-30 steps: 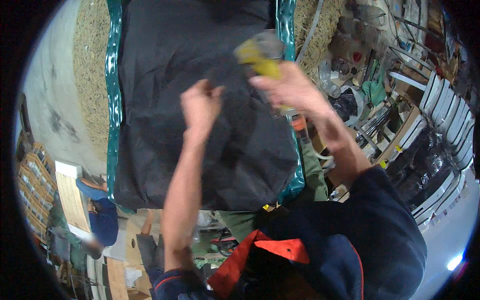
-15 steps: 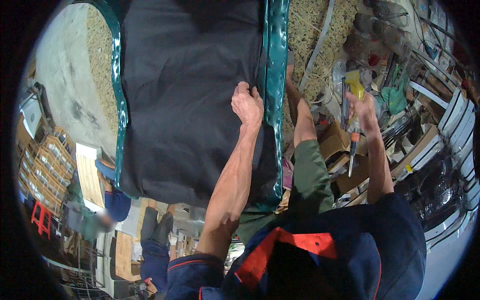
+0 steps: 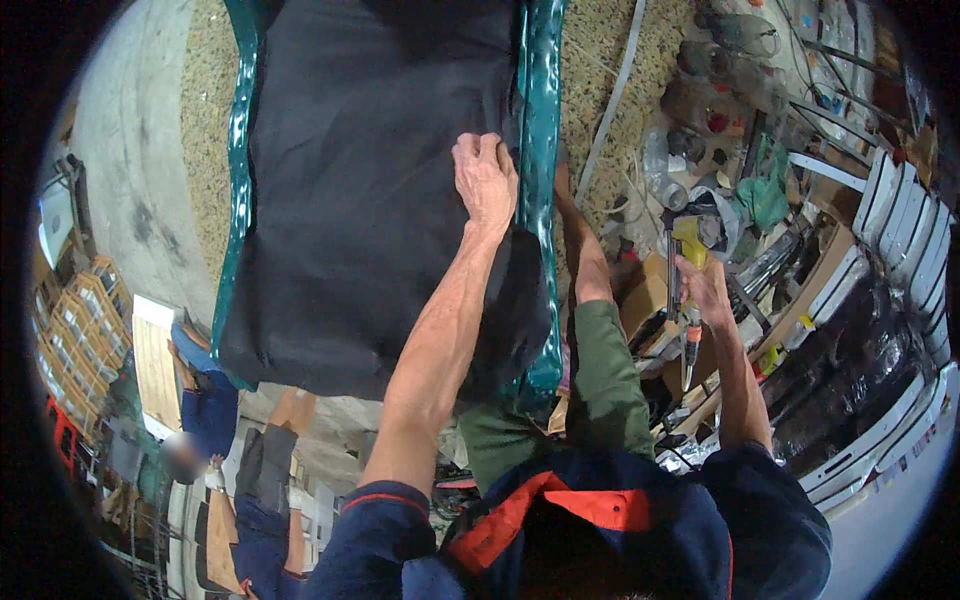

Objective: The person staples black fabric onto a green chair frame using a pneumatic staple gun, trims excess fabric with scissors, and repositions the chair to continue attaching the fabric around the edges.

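Black fabric [image 3: 360, 220] covers the underside of a long upholstered piece, with glossy dark green covering [image 3: 541, 150] showing along both long sides. Near the fabric's right edge, my left hand [image 3: 487, 185] presses down with bent fingers and appears to pinch the cloth; its fingertips are partly hidden. My right hand [image 3: 705, 283] is wrapped around the handle of a yellow staple gun [image 3: 688, 230], held up to the right of the piece, away from the fabric. The gun has a dark magazine and an orange fitting at its lower end.
Cardboard, clear plastic and a green bag [image 3: 765, 185] clutter the floor at right, beside stacked white panels [image 3: 900, 220]. Two co-workers in dark blue are at lower left, one near a pale board [image 3: 155, 365]. Wooden frames [image 3: 85, 330] stand at far left.
My left hand has moved slightly farther up along the fabric's right edge. My right hand and the staple gun appear lower and a little to the left, while the whole view has shifted.
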